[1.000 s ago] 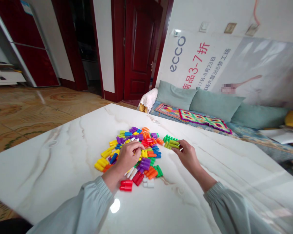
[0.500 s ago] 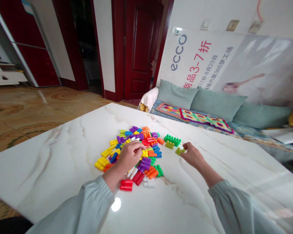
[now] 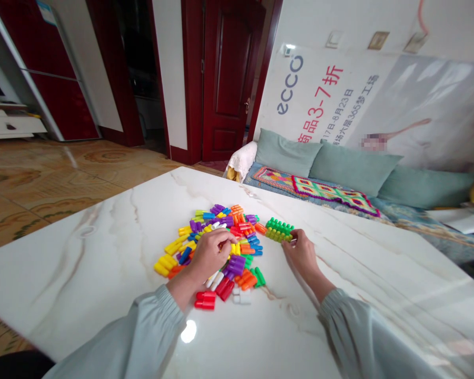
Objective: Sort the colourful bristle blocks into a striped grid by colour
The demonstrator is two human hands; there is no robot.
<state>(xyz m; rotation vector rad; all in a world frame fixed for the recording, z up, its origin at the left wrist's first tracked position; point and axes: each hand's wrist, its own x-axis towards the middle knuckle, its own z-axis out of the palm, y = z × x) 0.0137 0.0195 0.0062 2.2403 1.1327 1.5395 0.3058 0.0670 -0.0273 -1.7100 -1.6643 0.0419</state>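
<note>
My right hand (image 3: 302,251) pinches the right end of a row of yellow-green toy blocks (image 3: 275,235). That row lies against the near side of a row of green blocks (image 3: 279,225), all with their rounded pegs standing up. Over the colourful heap, my left hand (image 3: 211,251) hovers with its fingers curled together; whether anything is between them is hidden. Around it lie yellow blocks (image 3: 166,265), a purple block (image 3: 236,264), red blocks (image 3: 224,288), an orange block (image 3: 245,280) and a white block (image 3: 242,297).
Everything lies on a white marble-patterned table (image 3: 110,263). Beyond its far right edge is a sofa with green cushions (image 3: 353,164) and a crocheted cover (image 3: 334,195). A dark red door (image 3: 231,79) stands behind.
My right hand has moved left, bringing the yellow-green piece from apart up to the end of the yellow-green row. My left hand has stayed over the heap.
</note>
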